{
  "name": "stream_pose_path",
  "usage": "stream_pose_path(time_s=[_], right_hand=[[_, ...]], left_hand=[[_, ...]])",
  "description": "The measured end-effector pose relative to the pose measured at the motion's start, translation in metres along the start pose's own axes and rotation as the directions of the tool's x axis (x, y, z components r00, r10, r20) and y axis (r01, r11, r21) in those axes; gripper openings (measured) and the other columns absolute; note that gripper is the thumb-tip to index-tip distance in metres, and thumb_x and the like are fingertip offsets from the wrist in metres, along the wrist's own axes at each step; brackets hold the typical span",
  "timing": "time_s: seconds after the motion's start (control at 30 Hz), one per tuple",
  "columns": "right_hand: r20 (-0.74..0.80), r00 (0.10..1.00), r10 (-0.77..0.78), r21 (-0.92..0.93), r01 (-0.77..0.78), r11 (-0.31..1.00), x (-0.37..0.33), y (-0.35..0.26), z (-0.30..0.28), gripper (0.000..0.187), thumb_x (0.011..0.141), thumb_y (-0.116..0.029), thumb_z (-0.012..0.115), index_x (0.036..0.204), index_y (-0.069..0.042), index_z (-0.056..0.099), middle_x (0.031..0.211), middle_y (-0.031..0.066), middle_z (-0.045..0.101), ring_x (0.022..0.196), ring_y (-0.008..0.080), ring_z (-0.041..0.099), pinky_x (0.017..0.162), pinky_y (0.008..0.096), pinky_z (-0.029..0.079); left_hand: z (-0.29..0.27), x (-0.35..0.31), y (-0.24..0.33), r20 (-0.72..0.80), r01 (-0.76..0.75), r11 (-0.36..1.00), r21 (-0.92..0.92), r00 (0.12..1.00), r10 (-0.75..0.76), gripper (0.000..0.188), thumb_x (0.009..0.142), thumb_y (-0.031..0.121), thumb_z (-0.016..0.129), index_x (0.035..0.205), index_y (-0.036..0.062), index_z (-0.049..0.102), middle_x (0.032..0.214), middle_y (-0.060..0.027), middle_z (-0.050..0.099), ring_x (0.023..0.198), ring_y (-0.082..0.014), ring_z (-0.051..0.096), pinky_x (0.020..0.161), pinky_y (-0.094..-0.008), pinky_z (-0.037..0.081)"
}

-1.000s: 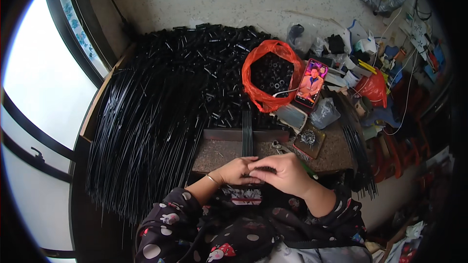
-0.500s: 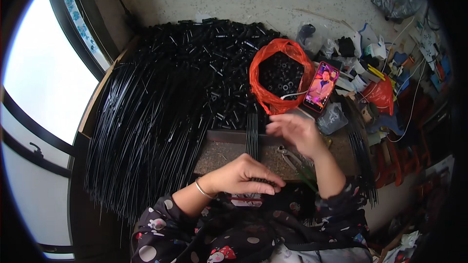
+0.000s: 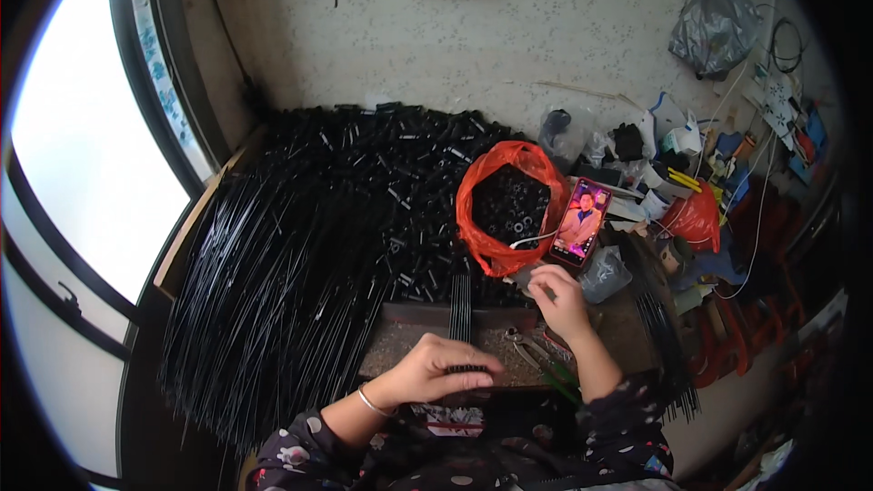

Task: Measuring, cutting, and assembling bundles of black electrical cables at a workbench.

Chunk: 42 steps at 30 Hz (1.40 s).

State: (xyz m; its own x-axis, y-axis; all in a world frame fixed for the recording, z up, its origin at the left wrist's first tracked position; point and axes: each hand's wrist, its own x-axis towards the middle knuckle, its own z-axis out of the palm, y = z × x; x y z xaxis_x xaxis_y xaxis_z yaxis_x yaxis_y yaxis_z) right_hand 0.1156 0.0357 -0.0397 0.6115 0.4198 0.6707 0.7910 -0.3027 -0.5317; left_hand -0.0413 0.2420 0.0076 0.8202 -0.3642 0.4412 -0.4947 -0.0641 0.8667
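Observation:
My left hand (image 3: 438,369) is closed around the near end of a bundle of thin black rods (image 3: 461,311). The rods run away from me across the near edge of the bench, and their dark ends show between thumb and fingers. My right hand (image 3: 564,302) is raised below the phone, beside the red plastic bag (image 3: 470,223). Its fingertips are drawn together, and anything between them is too small to make out. Small dark ring-shaped parts (image 3: 518,205) fill the bag.
Long black rods with thick black ends (image 3: 264,300) cover the bench's left side. A phone (image 3: 580,223) with a lit screen leans beside the bag. Green-handled pincers (image 3: 543,359) lie on the bench (image 3: 414,341). A clear bag (image 3: 605,275) and clutter stand at the right.
The view has tilted up, showing more wall. My right hand's fingers, spread and blurred before, are now drawn together near the bag. My left hand still grips the rods.

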Motion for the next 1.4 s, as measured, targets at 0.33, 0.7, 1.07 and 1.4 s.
stream_pose_path(time_s=[0.33, 0.7, 1.07, 1.4], right_hand=[[0.08, 0.982, -0.17, -0.123, 0.179, 0.976, -0.039, -0.152, -0.04, 0.03, 0.066, 0.008, 0.062, 0.094, -0.002, 0.065, 0.077, 0.0071, 0.053, 0.066, 0.0238, 0.052, 0.058, 0.0317, 0.045], [0.078, 0.983, -0.163, -0.155, 0.174, 0.972, -0.041, -0.162, -0.048, 0.021, 0.067, 0.007, 0.063, 0.085, -0.001, 0.064, 0.075, 0.0079, 0.056, 0.066, 0.0241, 0.054, 0.058, 0.0314, 0.045], [-0.097, 0.995, 0.03, -0.236, -0.053, 0.97, 0.0, 0.038, -0.012, 0.01, 0.077, -0.009, 0.061, 0.079, 0.001, 0.063, 0.074, 0.0144, 0.06, 0.072, 0.0285, 0.059, 0.065, 0.0349, 0.046], [0.125, 0.992, -0.023, 0.108, 0.01, 0.994, -0.014, -0.119, -0.049, 0.02, 0.074, 0.003, 0.06, 0.092, -0.001, 0.065, 0.075, 0.0081, 0.057, 0.065, 0.021, 0.056, 0.058, 0.0294, 0.045]], left_hand=[[0.007, 0.002, 0.004, -0.06, -0.023, 0.997, 0.079, 0.998, 0.028, 0.016, 0.078, 0.009, 0.067, 0.09, -0.0008, 0.066, 0.082, -0.0115, 0.066, 0.076, -0.0205, 0.065, 0.068, -0.028, 0.051], [0.014, 0.001, 0.008, -0.05, -0.036, 0.994, 0.101, 0.998, 0.041, 0.016, 0.078, 0.009, 0.067, 0.09, -0.0001, 0.066, 0.082, -0.0111, 0.066, 0.076, -0.0207, 0.065, 0.069, -0.028, 0.051], [0.018, 0.008, 0.009, -0.027, -0.052, 0.995, 0.09, 0.998, 0.054, 0.015, 0.077, 0.007, 0.067, 0.09, -0.0005, 0.066, 0.082, -0.0108, 0.067, 0.078, -0.0203, 0.065, 0.071, -0.0276, 0.051], [0.007, 0.01, -0.001, -0.073, -0.022, 0.999, 0.047, 0.997, 0.025, 0.016, 0.077, 0.006, 0.067, 0.091, -0.0018, 0.066, 0.084, -0.0114, 0.067, 0.079, -0.021, 0.065, 0.071, -0.0285, 0.051]])
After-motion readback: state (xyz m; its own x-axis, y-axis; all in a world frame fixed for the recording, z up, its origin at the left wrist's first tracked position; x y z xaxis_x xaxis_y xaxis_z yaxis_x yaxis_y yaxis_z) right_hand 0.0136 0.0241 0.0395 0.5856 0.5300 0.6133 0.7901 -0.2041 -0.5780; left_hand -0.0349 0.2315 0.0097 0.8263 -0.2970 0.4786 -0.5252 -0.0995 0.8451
